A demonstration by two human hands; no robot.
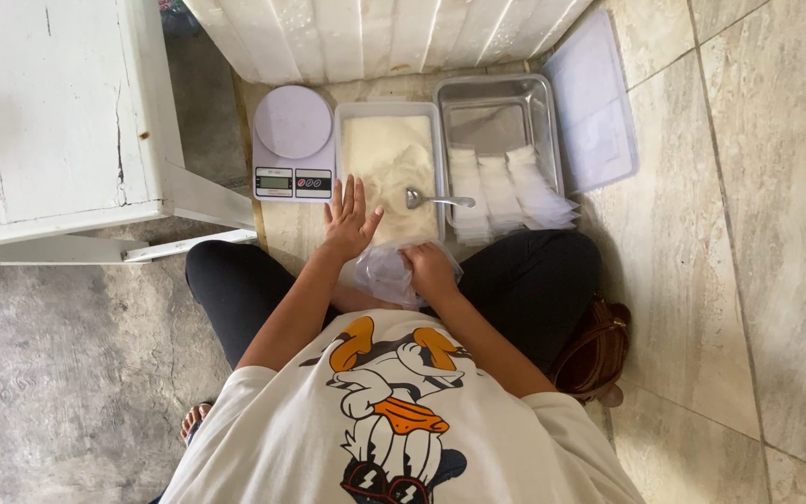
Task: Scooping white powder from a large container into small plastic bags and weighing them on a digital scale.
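Down on the tiled floor (776, 187), everything sits around one landmark — the white tray of pale powder (391, 168). Right of that tray stands a metal tray (496, 117), its near half stacked with flat clear packets (506, 191), and beyond it a clear plastic lid (594, 103) leans on the floor. Left of the powder tray, touching it, is a small kitchen scale (293, 142) with a round white platform. A metal spoon (436, 200) lies in the powder at the tray's near right corner.

Now the hands. The left hand (349, 219) is released, fingers spread flat, hovering over the powder tray's near left corner and gripping nothing. The right hand (429, 269) is just this side of the tray, closed around the mouth of a thin clear plastic bag (386, 273) that bunches over the person's lap.

That bag looks feather-light, limp and slippery — likely to crumple or slide, so the rim, pinched at both sides, seems the best place to hold.
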